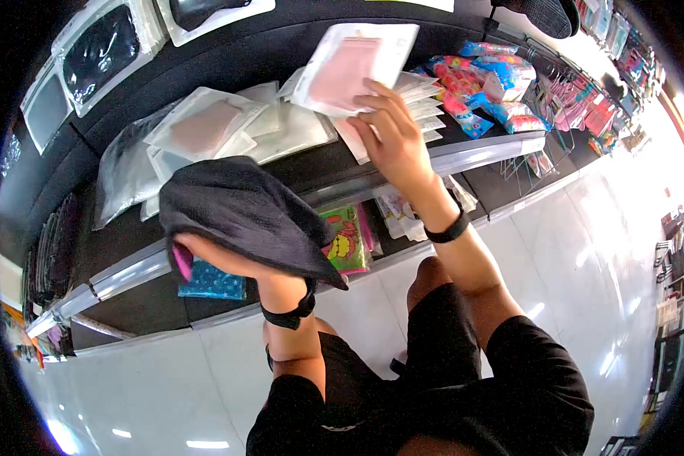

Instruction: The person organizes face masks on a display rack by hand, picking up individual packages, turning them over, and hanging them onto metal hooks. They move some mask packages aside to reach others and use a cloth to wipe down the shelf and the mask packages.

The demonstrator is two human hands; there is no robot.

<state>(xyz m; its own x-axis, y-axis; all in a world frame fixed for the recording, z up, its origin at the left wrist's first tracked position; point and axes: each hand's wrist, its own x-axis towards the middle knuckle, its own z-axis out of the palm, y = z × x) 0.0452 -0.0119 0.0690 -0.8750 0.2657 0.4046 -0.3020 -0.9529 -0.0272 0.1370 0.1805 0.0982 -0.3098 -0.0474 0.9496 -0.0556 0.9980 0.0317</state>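
Note:
In the head view, my right hand (394, 140) grips the lower corner of a flat white packet (347, 68) with a pink see-through panel. It holds the packet tilted above a stack of similar white packets (425, 114) on the shelf. A black cloth (243, 213) drapes over my left hand (220, 254), hiding most of the fingers. A bit of pink shows at the cloth's left edge. Just beyond the cloth lie more clear and white packets (197, 129), loosely overlapping.
The dark shelf (311, 178) has a clear plastic front strip. Blue and red packets (501, 83) sit at its right, near wire hooks with pink goods (581, 106). Below are a green packet (347, 239) and a blue packet (213, 281). Pale tiles (152, 387) cover the floor.

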